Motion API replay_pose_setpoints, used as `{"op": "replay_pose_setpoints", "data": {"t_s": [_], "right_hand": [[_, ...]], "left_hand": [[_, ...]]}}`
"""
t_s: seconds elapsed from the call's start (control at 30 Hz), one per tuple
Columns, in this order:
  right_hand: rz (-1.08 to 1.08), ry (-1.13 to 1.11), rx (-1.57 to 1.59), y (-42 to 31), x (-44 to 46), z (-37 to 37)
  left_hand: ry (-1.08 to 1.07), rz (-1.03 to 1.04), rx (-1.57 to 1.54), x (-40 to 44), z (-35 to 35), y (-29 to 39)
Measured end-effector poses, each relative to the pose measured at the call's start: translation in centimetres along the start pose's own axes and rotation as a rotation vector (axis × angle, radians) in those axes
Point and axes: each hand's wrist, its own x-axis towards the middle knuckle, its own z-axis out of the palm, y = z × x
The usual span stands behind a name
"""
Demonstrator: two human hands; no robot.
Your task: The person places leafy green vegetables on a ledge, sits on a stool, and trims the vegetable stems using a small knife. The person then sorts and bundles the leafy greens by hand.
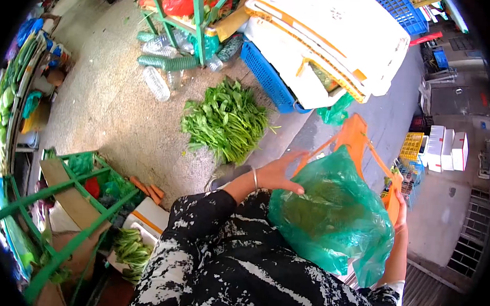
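Note:
A green plastic bag (330,213), bulging with something I cannot make out, is in front of my body. Around and behind it shows an orange bag (352,139) with its straps spread. My left hand (280,174), with a bracelet at the wrist, lies at the green bag's left edge, fingers apart and slightly blurred. On the far side, my right hand (400,211) grips the orange bag's right edge. A heap of leafy greens (224,121) rests on the floor ahead of me.
Ahead stand a blue crate (268,76) and white foam boxes (329,24). Plastic bottles (157,83) lie beside a green metal frame (198,23). At lower left is another green frame (68,254) near carrots (149,189) and a box of vegetables (132,252).

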Motion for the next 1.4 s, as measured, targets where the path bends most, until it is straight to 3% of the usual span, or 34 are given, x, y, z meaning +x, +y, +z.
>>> {"op": "replay_pose_setpoints", "data": {"t_s": [0.03, 0.07, 0.13, 0.2, 0.27, 0.33, 0.4, 0.53, 0.6, 0.67, 0.7, 0.73, 0.77, 0.8, 0.87, 0.9, 0.93, 1.0, 1.07, 1.17, 1.3, 1.37, 1.4], "right_hand": [[0.002, 0.168, -0.014, 1.0, 0.2, 2.1], [0.002, 0.152, -0.023, 2.2, 0.8, 2.4], [0.039, 0.035, -0.105, 4.0, 2.3, 2.1], [0.092, -0.144, -0.094, 5.7, 4.8, -0.9], [0.225, -0.162, 0.231, 6.3, 0.2, 3.8], [0.206, -0.236, 0.256, 6.7, -0.2, 2.7], [0.126, -0.309, 0.202, 6.9, 0.2, 0.4], [-0.031, -0.419, 0.14, 6.5, 1.0, -3.8], [-0.093, -0.56, 0.103, 6.2, 2.6, -5.2], [-0.154, -0.872, 0.029, 5.5, 5.1, -6.8], [-0.105, -0.918, -0.039, 4.6, 6.1, -6.7], [-0.047, -0.213, 0.177, 4.5, 4.1, -3.4], [0.073, -0.253, 0.346, 4.2, 1.0, 1.3], [-0.105, -0.708, -0.006, 4.9, 4.4, -0.6], [-0.132, -0.585, -0.442, 5.0, 10.5, -0.8], [-0.164, -0.471, -0.637, 4.5, 8.8, 3.6], [-0.194, -0.318, -0.828, 4.1, 6.4, 7.0], [-0.206, -0.44, -0.527, 5.4, 14.8, 5.4], [-0.047, -0.407, -0.584, 3.7, 16.2, 7.5], [-0.075, -0.402, -0.515, 1.8, 15.1, 12.7], [0.092, -0.498, -0.361, 1.2, 22.3, 14.7], [0.046, -0.509, -0.438, 1.2, 21.9, 16.1], [0.053, -0.491, -0.441, 1.8, 23.3, 15.9]], "left_hand": [[-0.103, 0.005, -0.051, -0.5, 1.1, -0.7], [-0.086, 0.004, -0.044, -1.4, 2.1, -1.2], [-0.355, -0.35, -0.55, -3.4, 4.2, -1.1], [-0.212, -0.339, -0.468, -5.7, 6.3, -0.5], [0.156, -0.368, -0.755, -7.4, 7.7, -0.4], [0.183, -0.341, -0.876, -7.0, 8.4, 0.1], [0.34, -0.118, -0.626, -5.5, 10.3, -0.9], [0.423, -0.189, -0.824, -5.0, 9.7, 1.5], [0.437, -0.367, -0.846, -5.7, 8.9, 1.5], [0.482, -0.281, -0.877, -6.5, 9.9, 0.8], [0.513, -0.234, -0.861, -6.6, 10.1, 0.0], [0.552, -0.228, -0.801, -6.5, 10.9, -1.5], [0.592, -0.238, -0.72, -6.3, 11.3, -3.5], [0.635, -0.277, -0.635, -6.0, 11.3, -6.0], [0.667, -0.436, -0.573, -5.0, 11.1, -10.6], [0.679, -0.522, -0.574, -4.6, 10.7, -12.0], [0.655, -0.5, -0.646, -4.3, 9.1, -9.0], [0.641, -0.464, -0.705, -4.1, 7.1, -4.8], [0.727, -0.479, -0.664, -3.0, 6.1, -4.3], [0.708, -0.55, -0.8, -2.3, 4.2, 0.8], [0.663, -0.643, -0.931, -1.4, 2.5, -2.5], [0.689, -0.675, -0.716, -2.2, 2.0, -2.3], [0.676, -0.682, -0.73, -3.5, 1.8, -5.5]]}}
